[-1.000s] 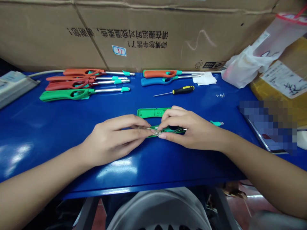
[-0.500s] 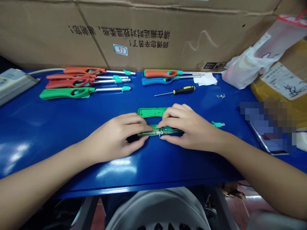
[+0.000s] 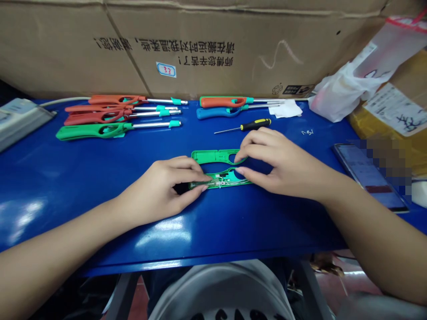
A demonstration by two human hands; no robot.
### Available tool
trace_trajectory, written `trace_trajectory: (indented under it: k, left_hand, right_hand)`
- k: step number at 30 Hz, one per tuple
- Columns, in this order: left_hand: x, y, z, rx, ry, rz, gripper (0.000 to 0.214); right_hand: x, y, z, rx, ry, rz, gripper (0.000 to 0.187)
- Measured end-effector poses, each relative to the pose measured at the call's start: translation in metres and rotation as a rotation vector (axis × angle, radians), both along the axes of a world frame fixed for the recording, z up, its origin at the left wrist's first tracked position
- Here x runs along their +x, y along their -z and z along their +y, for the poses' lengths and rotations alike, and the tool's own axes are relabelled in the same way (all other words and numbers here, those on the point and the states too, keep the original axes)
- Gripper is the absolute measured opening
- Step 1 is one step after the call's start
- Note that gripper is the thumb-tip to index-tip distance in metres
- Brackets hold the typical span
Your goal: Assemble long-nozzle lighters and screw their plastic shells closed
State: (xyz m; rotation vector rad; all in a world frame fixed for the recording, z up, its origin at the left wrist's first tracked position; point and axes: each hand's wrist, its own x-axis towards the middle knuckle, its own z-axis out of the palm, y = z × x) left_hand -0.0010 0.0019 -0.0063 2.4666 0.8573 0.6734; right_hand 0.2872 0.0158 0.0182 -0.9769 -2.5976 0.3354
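An opened gas lighter [image 3: 230, 178] with a green casing lies in front of me, its clear fuel tank, wires and turquoise trigger exposed. My left hand [image 3: 180, 182] is closed on its left end, thumb and fingers pinching around the tank. Just beyond lies the other green casing half [image 3: 210, 157], inner side up. My right hand [image 3: 267, 162] is over the right ends of both pieces. Its fingertips touch the loose half, while its thumb is apart from them, close to the trigger. The lighter's nozzle end is hidden behind this hand.
Several assembled lighters [image 3: 96, 131] lie at the back left, and more lighters [image 3: 223, 102] are at the back centre. A screwdriver [image 3: 255, 125], small screws [image 3: 307, 132] and white tissue [image 3: 287, 109] sit nearby. A phone [image 3: 373, 178] lies right. A cardboard box [image 3: 200, 26] stands behind.
My right hand has lifted off the lighter's inner parts and moved up and right to the loose casing half, uncovering the trigger and wires. My left hand stays on the tank end.
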Motion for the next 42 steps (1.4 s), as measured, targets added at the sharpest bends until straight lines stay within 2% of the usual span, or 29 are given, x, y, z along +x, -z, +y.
trace_trajectory:
  k: [3,11,25,28,31,42]
  left_hand:
    - [0.000,-0.001,0.000,-0.013,0.004,0.003,0.019]
    - [0.001,-0.001,0.001,-0.030,0.009,-0.008,0.019]
    - [-0.001,-0.001,0.001,-0.032,0.031,0.003,0.018]
    - [-0.002,-0.001,0.001,-0.035,0.028,0.007,0.018]
    - [-0.001,-0.002,0.000,-0.026,0.024,0.013,0.019]
    - [0.004,0.005,-0.002,0.182,0.042,-0.030,0.014]
  right_hand:
    - [-0.009,0.008,-0.005,-0.015,-0.046,0.029,0.006]
    - [-0.022,0.024,-0.007,-0.131,0.049,0.092,0.007]
    - [-0.027,0.022,-0.009,-0.235,0.109,0.123,0.010]
    - [-0.026,0.021,-0.008,-0.259,0.105,0.142,0.005]
    - [-0.021,0.018,-0.007,-0.265,0.084,0.113,0.009]
    - [-0.021,0.019,-0.008,-0.259,0.061,0.096,0.010]
